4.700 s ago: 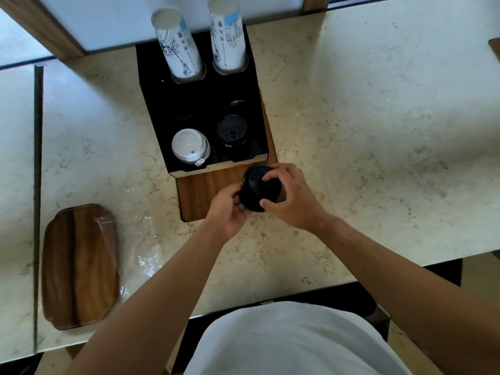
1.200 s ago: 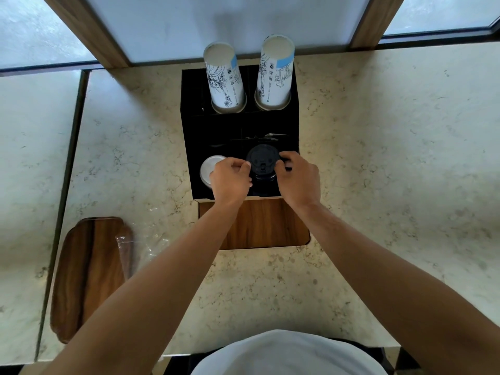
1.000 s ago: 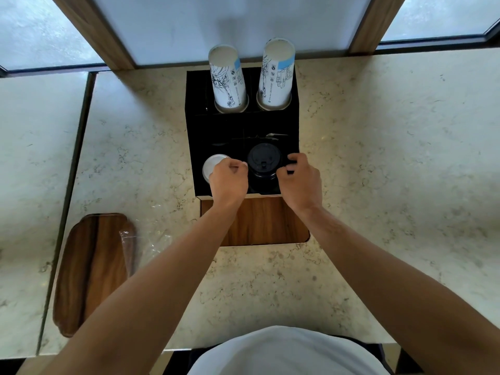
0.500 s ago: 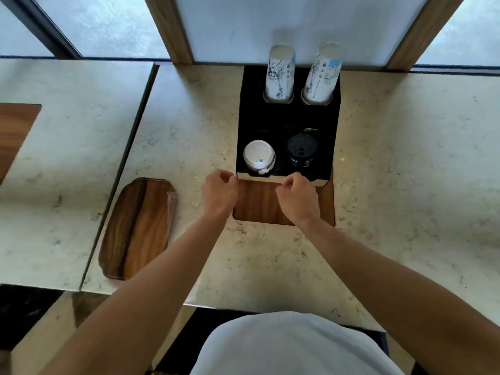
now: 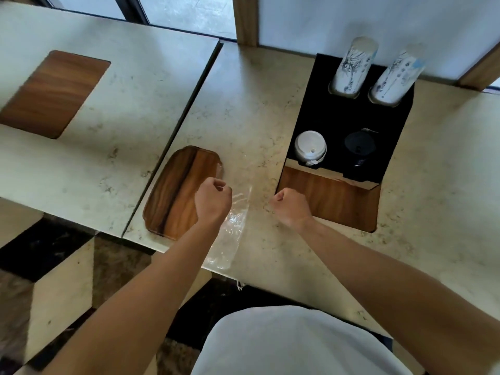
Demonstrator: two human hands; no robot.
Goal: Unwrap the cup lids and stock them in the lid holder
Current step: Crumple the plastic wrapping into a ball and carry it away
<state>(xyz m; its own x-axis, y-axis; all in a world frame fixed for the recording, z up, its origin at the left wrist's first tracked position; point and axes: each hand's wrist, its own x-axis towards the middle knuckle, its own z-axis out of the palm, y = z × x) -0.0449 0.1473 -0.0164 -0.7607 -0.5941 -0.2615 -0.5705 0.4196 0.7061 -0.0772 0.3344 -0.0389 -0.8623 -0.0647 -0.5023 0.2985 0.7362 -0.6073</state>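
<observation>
Both hands hover over the table (image 5: 243, 104) with fingers curled and nothing in them. The left hand (image 5: 213, 200) hangs above the clear plastic wrap (image 5: 230, 234), and the right hand (image 5: 290, 208) is just short of the lid holder (image 5: 338, 123). Beyond the right hand, black lids (image 5: 358, 147) and white lids (image 5: 310, 147) sit stacked in its near slots. The wrap looks feather-light, limp and slippery; best pinched at a loose edge. The lids look thin and springy, so they are best held by the rims.
</observation>
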